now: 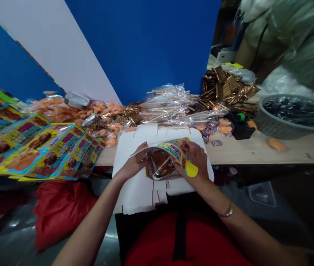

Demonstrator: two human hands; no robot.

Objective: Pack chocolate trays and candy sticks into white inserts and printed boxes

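Note:
Between my hands is a colourful printed cardboard box (170, 147), its open end facing me and a yellow flap hanging out at the right. Inside show a brown packet (157, 158), clear plastic and a thin wooden stick. My left hand (135, 164) pinches the box's left edge, with the fingers partly behind the card. On the other side my right hand (199, 159) wraps round the box, thumb at the opening. Underneath lies a flat white card sheet (134, 194) with cut slots, jutting over the table's front edge.
Printed boxes (43, 147) overlap in a row at left. Along the back lie bagged orange pieces (101, 109), bagged wooden sticks (170, 101) and brown-gold packets (229, 87). A grey basket (273, 122) of dark packets and a black tape dispenser (238, 125) stand at right.

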